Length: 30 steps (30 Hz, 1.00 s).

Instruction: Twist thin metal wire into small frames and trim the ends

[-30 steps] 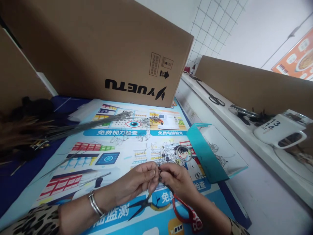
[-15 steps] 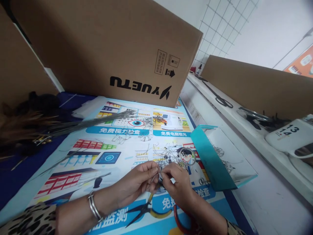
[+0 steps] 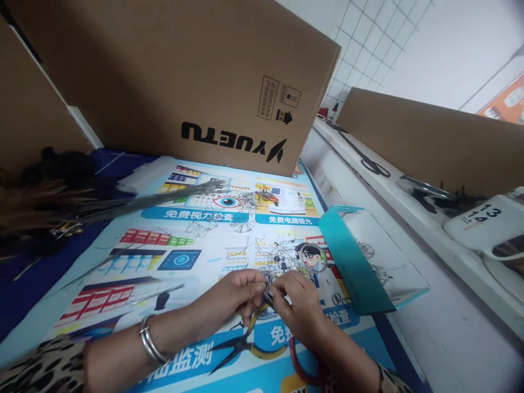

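Note:
My left hand (image 3: 241,295) and my right hand (image 3: 297,305) meet over the printed sheet, thumbs and forefingers pinched almost tip to tip. A thin wire, mostly hidden by the fingers, runs between the two pinches. Just below them lie pliers (image 3: 245,345) with yellow handles, jaws pointing left. A red-handled tool (image 3: 301,368) sits partly under my right forearm. Beyond the fingertips is a tangle of thin dark wire pieces (image 3: 282,254), with a clear round ring-shaped roll (image 3: 313,256) at its right side.
A teal-and-white open box (image 3: 356,262) with wire pieces stands at the right. Long straight wires (image 3: 164,197) lie at the back left near dark feathery material (image 3: 36,196). A large carton (image 3: 184,71) rises behind. The shelf on the right carries scissors (image 3: 374,166) and a mug (image 3: 475,226).
Both hands stay pinched close together, with the fingertips shifting slightly. The loose end of wire that showed below the left fingers is now harder to see. The view has tilted a little.

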Motion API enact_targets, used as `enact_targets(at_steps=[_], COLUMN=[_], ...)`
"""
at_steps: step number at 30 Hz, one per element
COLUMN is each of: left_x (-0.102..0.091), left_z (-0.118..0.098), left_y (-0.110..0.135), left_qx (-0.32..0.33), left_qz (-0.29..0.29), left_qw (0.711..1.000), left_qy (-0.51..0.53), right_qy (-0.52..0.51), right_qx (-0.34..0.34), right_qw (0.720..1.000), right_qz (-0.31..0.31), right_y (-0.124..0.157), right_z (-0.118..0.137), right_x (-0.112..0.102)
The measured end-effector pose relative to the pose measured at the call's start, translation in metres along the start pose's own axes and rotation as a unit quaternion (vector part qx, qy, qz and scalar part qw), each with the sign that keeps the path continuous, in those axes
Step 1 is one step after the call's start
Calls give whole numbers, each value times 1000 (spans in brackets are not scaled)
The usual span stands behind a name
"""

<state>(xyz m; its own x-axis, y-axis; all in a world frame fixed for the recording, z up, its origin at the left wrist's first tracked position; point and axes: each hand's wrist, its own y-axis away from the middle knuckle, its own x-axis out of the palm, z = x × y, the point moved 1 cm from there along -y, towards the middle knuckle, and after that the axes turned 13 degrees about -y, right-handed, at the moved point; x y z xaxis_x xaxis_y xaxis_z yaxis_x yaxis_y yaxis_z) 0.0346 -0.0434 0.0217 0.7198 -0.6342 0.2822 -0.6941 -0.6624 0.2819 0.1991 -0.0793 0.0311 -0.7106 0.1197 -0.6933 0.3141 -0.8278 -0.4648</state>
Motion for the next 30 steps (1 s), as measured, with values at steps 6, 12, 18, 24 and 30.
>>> enact_targets(at_steps=[6,12,18,24,30], left_x=[-4,3,10,11,11], left_z=[4,0,4,8,4], left_y=[-2,3,5,4,5], left_qx=[8,2,7,28,24], left_qz=[-4,-4,-26,-46,-53], left_qw=[998,1000,1000,998,997], left_qy=[-58,-25,-5,-13,-49], right_qy=[-8,-67,-156,-179,-174], right_qx=[5,45,52,69,54], right_qw=[1000,996,985,978,980], right_qz=[-2,-30,-59,-82,-80], right_y=[0,0,-2,-2,-2], right_z=[-1,2,9,13,11], right_x=[0,-2,3,6,7])
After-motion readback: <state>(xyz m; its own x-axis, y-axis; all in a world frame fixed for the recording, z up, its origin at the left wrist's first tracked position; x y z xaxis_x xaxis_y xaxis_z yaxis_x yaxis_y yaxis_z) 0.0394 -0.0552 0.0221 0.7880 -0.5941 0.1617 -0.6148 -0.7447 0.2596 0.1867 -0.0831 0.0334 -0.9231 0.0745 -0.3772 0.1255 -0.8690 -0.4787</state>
